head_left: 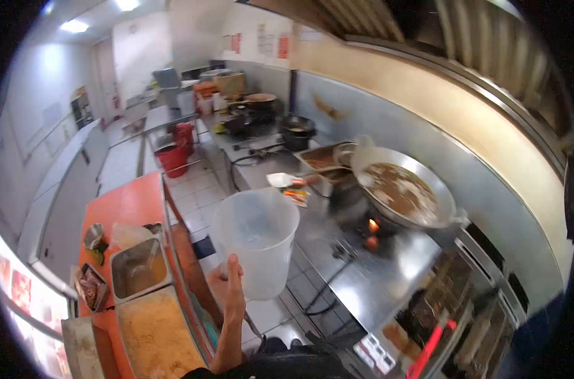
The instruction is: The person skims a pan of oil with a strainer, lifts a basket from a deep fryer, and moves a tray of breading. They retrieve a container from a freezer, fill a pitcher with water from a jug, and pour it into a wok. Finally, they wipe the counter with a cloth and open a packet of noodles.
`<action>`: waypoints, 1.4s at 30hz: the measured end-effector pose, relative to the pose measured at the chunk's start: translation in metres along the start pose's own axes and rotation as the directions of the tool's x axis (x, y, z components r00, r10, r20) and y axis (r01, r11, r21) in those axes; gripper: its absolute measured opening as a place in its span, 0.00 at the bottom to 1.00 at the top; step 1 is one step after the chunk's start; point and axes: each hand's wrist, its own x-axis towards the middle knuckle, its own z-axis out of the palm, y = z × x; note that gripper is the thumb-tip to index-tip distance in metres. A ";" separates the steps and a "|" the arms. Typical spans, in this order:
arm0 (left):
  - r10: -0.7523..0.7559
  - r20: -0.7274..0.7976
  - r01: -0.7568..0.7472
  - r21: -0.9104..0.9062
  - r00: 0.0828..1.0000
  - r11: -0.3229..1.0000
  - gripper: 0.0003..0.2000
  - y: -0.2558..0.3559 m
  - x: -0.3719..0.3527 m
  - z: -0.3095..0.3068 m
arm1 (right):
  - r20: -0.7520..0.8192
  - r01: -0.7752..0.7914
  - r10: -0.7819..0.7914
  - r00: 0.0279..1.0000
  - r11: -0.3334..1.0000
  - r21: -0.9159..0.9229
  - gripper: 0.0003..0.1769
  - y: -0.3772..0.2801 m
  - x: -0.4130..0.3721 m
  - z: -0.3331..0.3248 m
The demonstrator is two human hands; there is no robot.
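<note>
I record the left hand point(230, 288) clamped on the plastic jug point(257, 252); the right hand is outside my view. The jug lies beyond and right of that grip, long axis near upright, between the right edge of the orange surface point(126, 205) and left edge of the steel surface point(388, 284).

A big grey metal wok point(444, 191) holds brown liquid point(397, 185) above orange fire point(373, 224). Farther back stands a red plastic bucket point(172, 162).
</note>
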 end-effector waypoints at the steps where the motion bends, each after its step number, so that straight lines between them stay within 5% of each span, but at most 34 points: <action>1: 0.019 -0.004 -0.019 -0.025 1.000 1.000 0.23 -0.004 0.036 0.014 | 0.019 0.054 -0.053 0.998 0.998 -0.011 0.15 -0.041 0.039 0.005; 4: 0.142 -0.020 -0.141 0.048 0.990 0.989 0.24 -0.034 0.144 0.045 | 0.083 0.182 -0.182 0.980 0.983 0.011 0.15 -0.164 0.130 0.036; 10: 0.120 0.087 -0.127 0.081 0.989 0.989 0.24 -0.079 0.348 0.092 | 0.150 0.202 -0.210 0.966 0.977 0.072 0.15 -0.332 0.225 0.164; 16: 0.052 0.264 -0.066 0.042 0.963 0.997 0.20 -0.138 0.565 0.171 | 0.211 0.052 -0.047 0.976 0.999 -0.017 0.15 -0.413 0.209 0.285; 20: 0.077 0.417 -0.075 -0.021 0.906 0.997 0.20 -0.181 0.688 0.233 | 0.144 0.155 -0.145 0.979 0.986 -0.059 0.15 -0.514 0.203 0.341; 23: 0.058 0.503 -0.068 0.001 0.862 0.998 0.20 -0.219 0.768 0.270 | 0.181 0.158 -0.108 0.978 0.943 -0.291 0.16 -0.708 0.215 0.297; 26: 0.055 0.526 -0.031 -0.053 0.849 0.998 0.20 -0.252 0.830 0.319 | -0.096 0.439 -0.448 0.889 0.893 -0.098 0.17 -0.841 0.276 0.278; 27: 0.012 0.492 0.005 -0.034 0.871 0.999 0.20 -0.261 0.847 0.329 | -0.122 0.413 -0.405 0.906 0.910 0.047 0.16 -0.899 0.289 0.261; 29: -0.052 0.485 0.059 0.000 0.873 0.998 0.20 -0.280 0.890 0.359 | -0.264 0.582 -0.570 0.778 0.812 -0.038 0.13 -0.995 0.342 0.236; 33: -0.101 0.588 0.103 0.030 0.803 0.994 0.20 -0.313 0.950 0.404 | -0.531 0.637 -0.642 0.553 0.737 -0.227 0.13 -1.136 0.486 0.214; 37: -0.062 0.618 0.082 -0.003 0.783 0.997 0.20 -0.357 0.995 0.448 | -0.517 0.360 -0.557 0.650 0.825 -0.436 0.13 -1.191 0.652 0.232; 39: -0.093 0.688 0.097 0.032 0.719 0.995 0.20 -0.376 1.018 0.467 | -0.159 0.312 -0.560 0.813 0.649 -0.694 0.14 -1.198 0.719 0.243; 42: -0.168 0.789 0.144 0.102 0.591 0.984 0.19 -0.404 1.056 0.501 | -0.249 0.217 -0.421 0.872 0.788 -0.576 0.15 -1.196 0.733 0.256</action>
